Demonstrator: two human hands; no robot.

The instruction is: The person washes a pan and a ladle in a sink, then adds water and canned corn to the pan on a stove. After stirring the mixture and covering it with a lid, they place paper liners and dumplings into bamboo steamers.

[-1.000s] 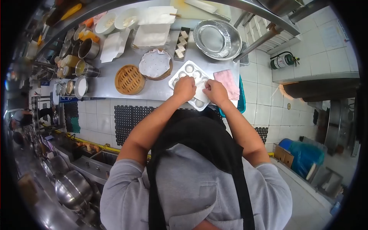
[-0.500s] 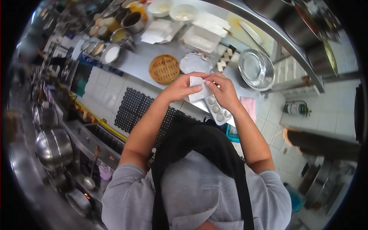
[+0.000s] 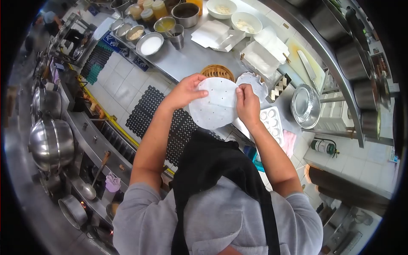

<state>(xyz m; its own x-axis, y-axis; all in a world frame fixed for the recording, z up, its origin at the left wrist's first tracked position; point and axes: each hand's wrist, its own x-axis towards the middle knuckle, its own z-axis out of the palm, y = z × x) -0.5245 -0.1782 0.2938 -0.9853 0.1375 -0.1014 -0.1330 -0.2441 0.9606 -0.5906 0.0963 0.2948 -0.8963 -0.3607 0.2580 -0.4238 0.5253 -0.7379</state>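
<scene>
A round white steamer paper liner (image 3: 213,106) with small punched holes is spread flat between my hands. My left hand (image 3: 185,94) pinches its left edge, thumb on top. On the opposite edge, my right hand (image 3: 248,104) grips it with the thumb over the front. Just beyond the paper lies a woven bamboo steamer piece (image 3: 218,72), partly hidden. Beside that, another holed white liner (image 3: 253,83) with ruffled edges sits on the counter; what is beneath it is hidden. A white tray with round wells (image 3: 272,123) lies near my right wrist.
A metal bowl (image 3: 306,108) stands at the counter's right, near a knife (image 3: 307,63) on a cutting board (image 3: 297,51). Pots and white bowls (image 3: 246,23) line the back. A stove with a wok (image 3: 51,144) is at left, and a black floor mat (image 3: 157,123) lies below.
The paper, small and folded between my close-together hands before, is now opened into a full disc. My hands have moved apart to its two sides. The camera view has shifted.
</scene>
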